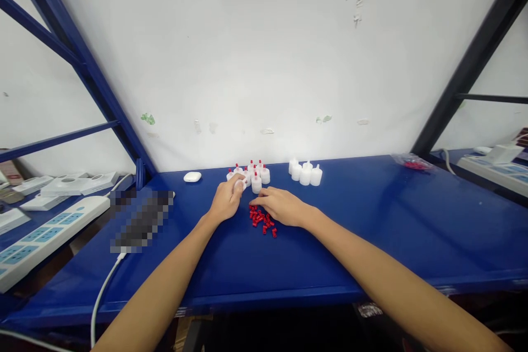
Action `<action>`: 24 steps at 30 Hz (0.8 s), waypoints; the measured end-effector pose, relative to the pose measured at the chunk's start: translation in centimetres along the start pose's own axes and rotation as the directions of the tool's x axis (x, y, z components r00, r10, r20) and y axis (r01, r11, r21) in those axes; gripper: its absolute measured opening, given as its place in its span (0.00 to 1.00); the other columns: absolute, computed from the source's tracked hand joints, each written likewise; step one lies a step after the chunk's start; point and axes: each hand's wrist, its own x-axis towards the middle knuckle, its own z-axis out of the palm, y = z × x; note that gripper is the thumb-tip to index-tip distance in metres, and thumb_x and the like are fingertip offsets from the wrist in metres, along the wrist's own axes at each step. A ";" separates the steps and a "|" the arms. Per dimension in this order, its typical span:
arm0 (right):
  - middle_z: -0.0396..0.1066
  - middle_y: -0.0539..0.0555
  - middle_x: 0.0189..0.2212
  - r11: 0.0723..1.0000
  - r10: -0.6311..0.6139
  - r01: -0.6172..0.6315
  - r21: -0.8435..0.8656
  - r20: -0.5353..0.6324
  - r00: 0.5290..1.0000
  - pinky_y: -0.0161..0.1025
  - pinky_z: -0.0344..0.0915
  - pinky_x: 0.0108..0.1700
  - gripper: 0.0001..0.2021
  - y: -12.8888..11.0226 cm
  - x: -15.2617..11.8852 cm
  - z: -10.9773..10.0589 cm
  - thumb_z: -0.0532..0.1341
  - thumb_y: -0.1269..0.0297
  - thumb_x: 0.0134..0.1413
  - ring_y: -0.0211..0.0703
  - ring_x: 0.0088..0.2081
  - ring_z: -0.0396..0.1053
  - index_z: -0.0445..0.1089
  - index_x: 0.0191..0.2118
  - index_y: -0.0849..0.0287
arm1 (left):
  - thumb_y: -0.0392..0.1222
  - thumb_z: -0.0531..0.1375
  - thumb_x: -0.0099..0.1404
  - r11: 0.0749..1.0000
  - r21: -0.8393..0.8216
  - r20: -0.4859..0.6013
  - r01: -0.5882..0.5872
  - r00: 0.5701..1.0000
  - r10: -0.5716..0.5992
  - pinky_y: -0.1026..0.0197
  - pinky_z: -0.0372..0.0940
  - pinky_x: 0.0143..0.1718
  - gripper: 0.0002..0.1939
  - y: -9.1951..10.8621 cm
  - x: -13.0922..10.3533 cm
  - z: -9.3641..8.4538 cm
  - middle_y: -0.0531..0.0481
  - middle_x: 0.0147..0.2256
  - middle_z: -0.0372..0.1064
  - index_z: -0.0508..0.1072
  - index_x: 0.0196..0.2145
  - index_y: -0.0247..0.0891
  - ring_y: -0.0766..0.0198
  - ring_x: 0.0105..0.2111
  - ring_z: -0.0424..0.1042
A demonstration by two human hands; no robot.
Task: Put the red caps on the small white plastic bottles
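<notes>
My left hand (226, 198) is closed around a small white bottle (240, 182), mostly covered by the fingers. Right beside it, my right hand (284, 206) has its fingers bent down to the upper edge of a pile of small red caps (259, 217). The fingertips pinch at a red cap (251, 207), partly hidden by them. Behind the hands stand several white bottles with red tips, the closest one being a capped bottle (256, 183). Farther right is a group of white bottles (305, 172) with bare white nozzles.
The blue table (371, 220) meets a white wall. A white earphone case (192, 176) lies back left; left of me a blurred-out dark device (142, 223) has a white cable (101, 291). A power strip (53, 236) is far left. A plastic bag of red pieces (412, 163) lies back right.
</notes>
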 end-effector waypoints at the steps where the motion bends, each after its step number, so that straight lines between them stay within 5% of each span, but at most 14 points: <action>1: 0.71 0.57 0.42 0.999 -0.004 0.004 -0.033 0.013 1.000 0.41 0.64 0.45 0.22 0.0 0.1 0.0 0.51 0.76 0.64 0.46 0.43 0.69 0.70 0.57 0.54 | 0.50 0.43 0.73 1.000 0.016 0.021 -0.014 1.000 0.014 0.62 0.57 0.30 0.20 0.0 0.0 0.0 0.55 0.23 0.65 0.69 0.45 0.37 0.64 0.23 0.65; 8: 0.71 0.57 0.42 0.996 0.016 -0.012 -0.087 0.035 0.999 0.40 0.64 0.43 0.15 -0.1 0.6 -0.3 0.52 0.69 0.68 0.46 0.43 0.70 0.72 0.52 0.57 | 0.45 0.42 0.73 0.997 0.058 0.063 -0.045 0.997 0.042 0.61 0.56 0.33 0.19 0.1 -0.1 0.1 0.55 0.26 0.65 0.67 0.50 0.38 0.62 0.26 0.64; 17: 0.72 0.57 0.40 0.989 0.044 -0.040 -0.144 0.026 0.999 0.40 0.64 0.41 0.08 -0.6 1.0 -0.2 0.56 0.66 0.66 0.47 0.43 0.71 0.71 0.44 0.59 | 0.47 0.43 0.72 0.995 0.046 0.132 -0.090 0.988 0.083 0.62 0.53 0.31 0.18 0.6 0.0 0.0 0.55 0.24 0.61 0.66 0.33 0.38 0.64 0.25 0.61; 21: 0.73 0.56 0.39 0.980 0.165 -0.147 0.136 -0.129 0.978 0.39 0.64 0.41 0.06 -0.8 1.0 -0.1 0.55 0.67 0.66 0.44 0.41 0.71 0.69 0.43 0.59 | 0.55 0.44 0.72 0.994 0.067 0.145 -0.088 0.986 0.077 0.62 0.52 0.30 0.23 0.8 0.1 -0.2 0.55 0.23 0.60 0.65 0.28 0.38 0.65 0.24 0.59; 24: 0.72 0.52 0.34 0.837 0.307 -0.120 0.534 -0.277 0.911 0.37 0.65 0.40 0.07 -1.2 1.1 0.1 0.53 0.64 0.67 0.39 0.34 0.71 0.67 0.43 0.59 | 0.58 0.46 0.71 0.987 0.139 0.160 -0.085 0.985 0.062 0.62 0.51 0.29 0.25 1.0 0.1 -0.3 0.54 0.23 0.62 0.66 0.27 0.38 0.64 0.24 0.60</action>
